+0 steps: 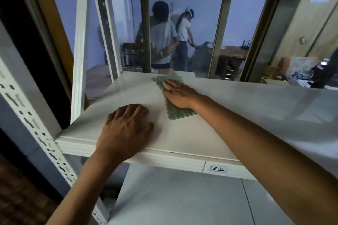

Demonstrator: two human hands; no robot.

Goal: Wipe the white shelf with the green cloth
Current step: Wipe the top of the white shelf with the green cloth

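Observation:
The white shelf point(256, 111) runs across the middle of the view, its front edge near me. A green cloth point(176, 112) lies flat on it toward the back, its far end close to the shelf's rear edge. My right hand point(178, 95) presses flat on the cloth, fingers together and pointing left and away. My left hand point(126, 129) rests palm down on the bare shelf near the front edge, fingers slightly spread, holding nothing. The cloth's middle is hidden under my right hand.
White perforated uprights point(36, 126) frame the shelf on the left, with another post point(79, 45) behind. A lower shelf point(182, 202) lies beneath. A label point(217, 168) sits on the front lip. Behind the shelf is a window point(184, 23) showing two people and furniture.

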